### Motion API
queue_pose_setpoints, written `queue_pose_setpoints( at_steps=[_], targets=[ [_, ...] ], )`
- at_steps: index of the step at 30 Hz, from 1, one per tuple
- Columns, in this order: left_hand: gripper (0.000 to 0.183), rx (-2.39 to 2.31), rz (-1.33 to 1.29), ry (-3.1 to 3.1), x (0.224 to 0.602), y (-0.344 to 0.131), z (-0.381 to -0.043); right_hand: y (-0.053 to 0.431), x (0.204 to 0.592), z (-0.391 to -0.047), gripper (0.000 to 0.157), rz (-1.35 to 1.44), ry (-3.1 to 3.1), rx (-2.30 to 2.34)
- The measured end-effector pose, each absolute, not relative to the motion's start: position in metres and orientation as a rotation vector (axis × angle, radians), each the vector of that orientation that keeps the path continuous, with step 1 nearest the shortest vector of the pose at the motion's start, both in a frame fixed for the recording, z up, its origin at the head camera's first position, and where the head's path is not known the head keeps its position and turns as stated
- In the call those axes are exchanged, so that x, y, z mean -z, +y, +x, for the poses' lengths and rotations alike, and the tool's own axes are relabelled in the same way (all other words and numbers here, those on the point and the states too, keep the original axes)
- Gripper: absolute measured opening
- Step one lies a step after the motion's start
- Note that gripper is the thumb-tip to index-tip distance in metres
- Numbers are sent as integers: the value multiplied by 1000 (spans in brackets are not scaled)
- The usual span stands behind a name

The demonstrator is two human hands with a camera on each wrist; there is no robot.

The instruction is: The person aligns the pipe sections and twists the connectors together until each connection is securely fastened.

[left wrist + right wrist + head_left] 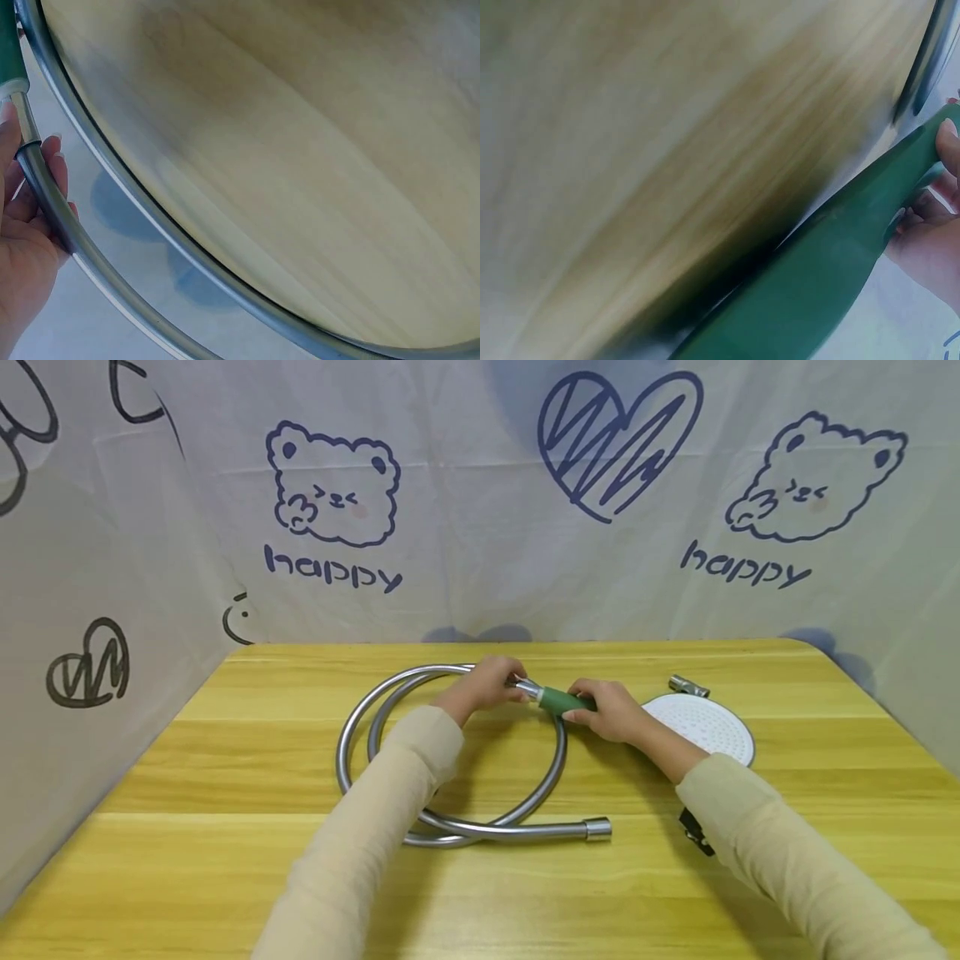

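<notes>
A shower head with a green handle [562,701] and a round white spray face [701,724] is held above the table by my right hand [611,710], whose fingers and thumb grip the handle. In the right wrist view the green back of the shower head [802,277] widens away from the hand. My left hand [491,682] pinches the metal end of a silver shower hose [352,735], up against the handle's end. That metal connector [26,120] meets the handle in the left wrist view. The rest of the hose lies in loops, its other end fitting [597,829] pointing right.
Behind the spray face lies a small metal fitting [688,686]. A black piece [696,832] is partly hidden under my right sleeve. The wooden table [187,877] ends at a white cloth backdrop [465,527] with drawings, which also runs along the left side.
</notes>
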State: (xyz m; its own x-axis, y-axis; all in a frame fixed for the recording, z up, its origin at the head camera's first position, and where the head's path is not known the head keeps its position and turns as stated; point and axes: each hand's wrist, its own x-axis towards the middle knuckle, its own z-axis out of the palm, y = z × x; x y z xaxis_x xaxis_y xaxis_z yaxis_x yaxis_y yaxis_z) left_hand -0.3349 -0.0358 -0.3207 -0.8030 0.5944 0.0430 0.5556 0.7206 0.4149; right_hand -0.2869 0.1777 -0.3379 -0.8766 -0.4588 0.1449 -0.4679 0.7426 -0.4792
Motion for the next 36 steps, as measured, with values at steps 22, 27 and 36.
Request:
queue_pose_setpoints(
  at_steps=[22, 27, 36],
  targets=[
    [28, -569, 930, 2777, 310, -44, -332, 178, 339, -286, 27, 831, -2875, -781],
    [27, -600, 921, 2735, 307, -45, -333, 178, 339, -286, 26, 824, -2885, -809],
    [26, -627, 929, 2713, 310, -42, -334, 179, 338, -286, 24, 836, -2865, -796]
  ],
)
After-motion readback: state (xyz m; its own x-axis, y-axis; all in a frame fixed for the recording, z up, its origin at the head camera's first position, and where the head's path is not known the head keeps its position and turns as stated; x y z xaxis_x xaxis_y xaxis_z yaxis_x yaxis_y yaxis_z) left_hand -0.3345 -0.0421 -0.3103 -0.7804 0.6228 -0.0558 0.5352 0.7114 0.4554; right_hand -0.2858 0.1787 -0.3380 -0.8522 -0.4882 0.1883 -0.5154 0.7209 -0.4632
